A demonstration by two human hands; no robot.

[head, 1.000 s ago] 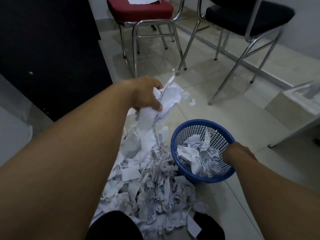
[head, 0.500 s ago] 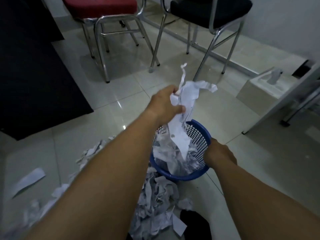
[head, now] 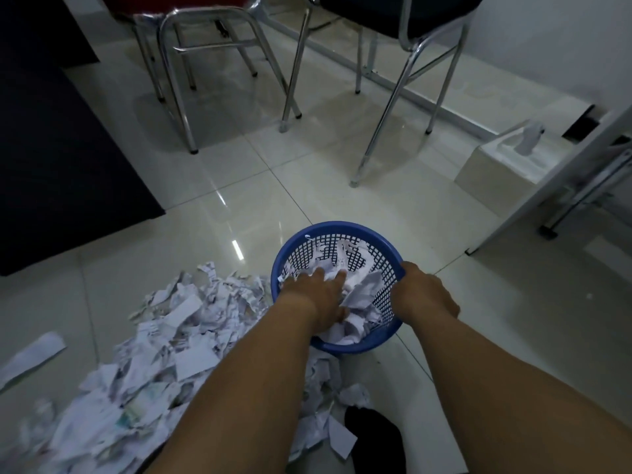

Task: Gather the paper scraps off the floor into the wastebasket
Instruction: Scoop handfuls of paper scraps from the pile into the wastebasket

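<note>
Pressing down with the left hand [head: 316, 297], fingers [head: 318, 276] straight and spread, on scraps [head: 362, 292] inside the basket [head: 342, 228]; gripping its blue edge just right of that with the right hand [head: 424, 294], curled tight round it. Left of the left hand, on the floor [head: 239, 186], a loose heap [head: 171, 340] of more paper, spreading back alongside the forearm.

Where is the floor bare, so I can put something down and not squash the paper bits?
Bare tiles lie beyond the wastebasket up to the chair legs, and right of it toward the tissue box. Left of it paper scraps crowd the floor. In the wastebasket the left hand presses paper; the right hand grips its rim.
</note>
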